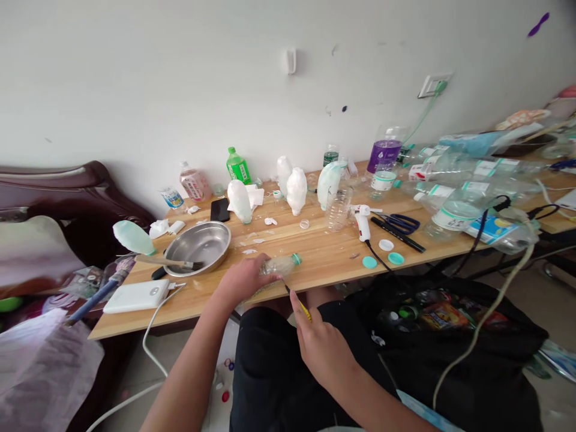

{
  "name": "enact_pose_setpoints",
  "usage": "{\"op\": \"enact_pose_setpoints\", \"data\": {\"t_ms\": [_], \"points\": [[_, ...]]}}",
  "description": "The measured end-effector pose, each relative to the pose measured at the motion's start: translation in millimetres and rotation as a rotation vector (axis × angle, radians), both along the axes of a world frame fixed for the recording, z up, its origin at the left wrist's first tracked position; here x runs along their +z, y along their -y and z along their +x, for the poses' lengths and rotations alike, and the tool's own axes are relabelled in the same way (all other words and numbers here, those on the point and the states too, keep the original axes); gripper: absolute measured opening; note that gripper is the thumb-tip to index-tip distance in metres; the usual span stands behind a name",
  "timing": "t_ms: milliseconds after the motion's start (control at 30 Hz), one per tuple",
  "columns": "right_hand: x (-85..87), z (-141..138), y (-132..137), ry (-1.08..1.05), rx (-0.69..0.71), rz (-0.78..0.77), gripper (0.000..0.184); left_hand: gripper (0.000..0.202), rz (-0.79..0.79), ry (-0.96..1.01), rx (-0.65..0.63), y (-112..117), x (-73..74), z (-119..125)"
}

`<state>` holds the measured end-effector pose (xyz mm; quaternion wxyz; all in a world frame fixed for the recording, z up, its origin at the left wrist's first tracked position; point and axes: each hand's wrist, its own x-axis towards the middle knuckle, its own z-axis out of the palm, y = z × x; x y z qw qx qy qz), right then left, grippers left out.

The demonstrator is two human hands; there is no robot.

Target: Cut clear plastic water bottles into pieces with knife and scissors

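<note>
A clear plastic bottle (281,264) with a green neck ring lies on its side near the table's front edge. My left hand (246,277) is closed around its body and presses it against the wood. In my right hand (317,336) is a yellow utility knife (305,311), the index finger stretched along it. The dark tip of the knife points up at the bottle, close to my left thumb; whether it touches the plastic I cannot tell. The bottle's far end is hidden under my left hand.
Left of the bottle stands a steel bowl (218,240) with a brush (168,261) across it, beside a white power bank (135,297). White-coated bottles (296,189) stand behind. To the right are a glue gun (362,222), scissors (400,224) and several clear bottles (456,210).
</note>
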<state>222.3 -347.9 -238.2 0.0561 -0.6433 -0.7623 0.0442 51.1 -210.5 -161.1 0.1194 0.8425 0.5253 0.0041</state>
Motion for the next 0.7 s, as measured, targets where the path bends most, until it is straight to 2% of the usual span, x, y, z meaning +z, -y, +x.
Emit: {"op": "enact_pose_setpoints", "data": {"t_ms": [167,267,367,533,700], "points": [[5.9,4.3,5.9,0.005,-0.021,0.049,0.067,0.058,0.129,-0.010,-0.093,0.5,5.1,2.3],[11.7,7.2,9.5,-0.021,-0.056,0.074,0.066,0.063,0.105,-0.007,-0.045,6.3,4.4,8.4],[15.2,10.1,7.6,-0.069,-0.067,0.072,0.064,0.058,0.111,0.011,0.028,9.1,1.2,13.6],[8.1,15.5,-2.7,-0.147,-0.016,0.027,0.060,0.049,0.091,-0.015,-0.009,2.9,0.9,13.6],[2.3,12.9,-4.1,-0.041,0.008,0.001,0.064,0.051,0.127,-0.019,-0.064,-6.2,6.0,11.0]]}}
